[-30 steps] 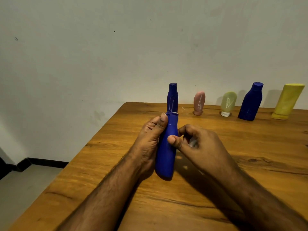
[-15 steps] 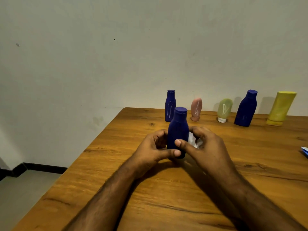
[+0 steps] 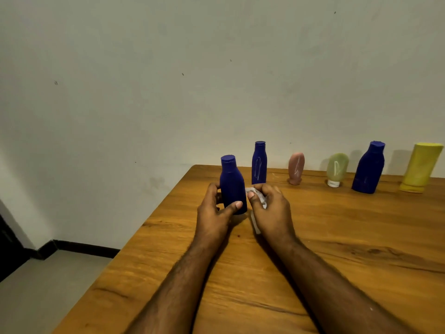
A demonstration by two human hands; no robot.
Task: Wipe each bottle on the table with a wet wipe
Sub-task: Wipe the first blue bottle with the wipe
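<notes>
A dark blue bottle stands upright near the table's left edge, and my left hand grips its lower body with thumb in front and fingers behind. Right beside it, my right hand holds a crumpled white wet wipe just off the bottle's right side. Along the wall stands a row: a slim blue bottle, a pink tube, a pale green tube, a larger blue bottle and a yellow tube.
The wooden table ends at a left edge close to the held bottle, with grey floor below. A plain wall rises right behind the row of bottles.
The blue bottle went from tilted in my hands to upright and moved left toward the table's edge. My right hand with the wipe has come slightly away from it.
</notes>
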